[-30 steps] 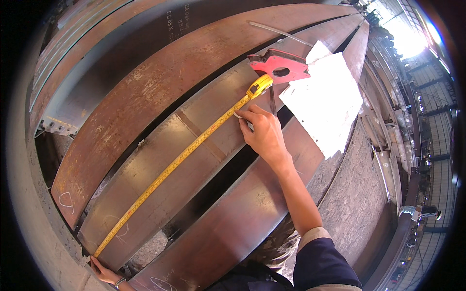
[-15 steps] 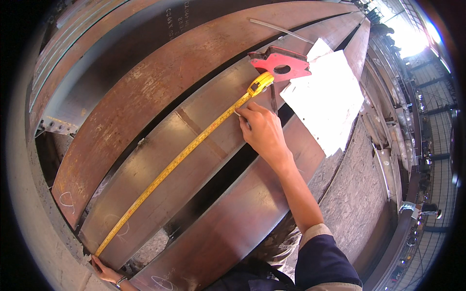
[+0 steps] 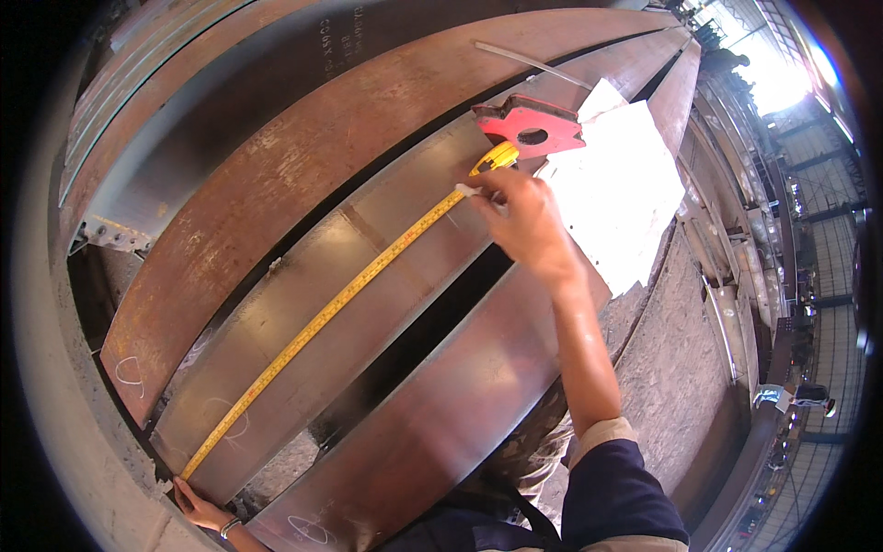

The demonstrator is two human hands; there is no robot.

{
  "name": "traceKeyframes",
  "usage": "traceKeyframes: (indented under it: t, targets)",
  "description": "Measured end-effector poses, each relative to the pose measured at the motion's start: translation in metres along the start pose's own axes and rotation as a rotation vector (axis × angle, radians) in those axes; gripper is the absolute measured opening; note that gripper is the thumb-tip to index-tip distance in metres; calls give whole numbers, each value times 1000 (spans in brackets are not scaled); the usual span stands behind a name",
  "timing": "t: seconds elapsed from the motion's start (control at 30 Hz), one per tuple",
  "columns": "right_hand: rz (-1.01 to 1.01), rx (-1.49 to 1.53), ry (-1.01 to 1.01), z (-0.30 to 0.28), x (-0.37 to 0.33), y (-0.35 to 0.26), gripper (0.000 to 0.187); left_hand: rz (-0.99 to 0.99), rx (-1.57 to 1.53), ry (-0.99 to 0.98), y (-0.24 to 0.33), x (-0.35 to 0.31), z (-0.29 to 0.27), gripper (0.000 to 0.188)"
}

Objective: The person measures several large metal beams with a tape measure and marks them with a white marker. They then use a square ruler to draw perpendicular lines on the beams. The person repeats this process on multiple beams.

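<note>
Yellow tape measure (image 3: 349, 293) stretched taut along a rusty brown steel plate (image 3: 303, 322), a thin band with fine dark marks running from near left to far right. Right hand (image 3: 526, 224) closed on a small white marker (image 3: 466, 191), tip touching the tape near its far end, just short of a red magnetic square (image 3: 526, 124). Left hand (image 3: 198, 507) at the near plate edge, apparently pinning the tape's end, grip partly hidden. White paper sheets (image 3: 616, 198) lying right of the hand.
</note>
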State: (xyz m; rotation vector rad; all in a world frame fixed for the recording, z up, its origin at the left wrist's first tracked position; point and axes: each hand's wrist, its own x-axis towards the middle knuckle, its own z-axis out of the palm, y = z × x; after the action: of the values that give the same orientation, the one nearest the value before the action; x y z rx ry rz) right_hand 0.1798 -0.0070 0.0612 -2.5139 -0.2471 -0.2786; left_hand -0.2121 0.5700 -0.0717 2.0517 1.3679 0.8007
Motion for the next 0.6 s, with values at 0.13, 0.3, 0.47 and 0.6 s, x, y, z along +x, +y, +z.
traceKeyframes:
  t: [0.13,0.3,0.47,0.6]
  targets:
    - [2,17,49,35,-16,19,23,-22,28,-3,10,-5,-2,56]
    - [-21,20,37,44,-24,30,21,-15,26,16,16,-6,0,57]
    - [-90,-29,61,45,-28,32,19,-50,28,7,13,-4,0,59]
    - [-111,-34,50,44,-28,31,19,-29,73,14,11,-1,-3,58]
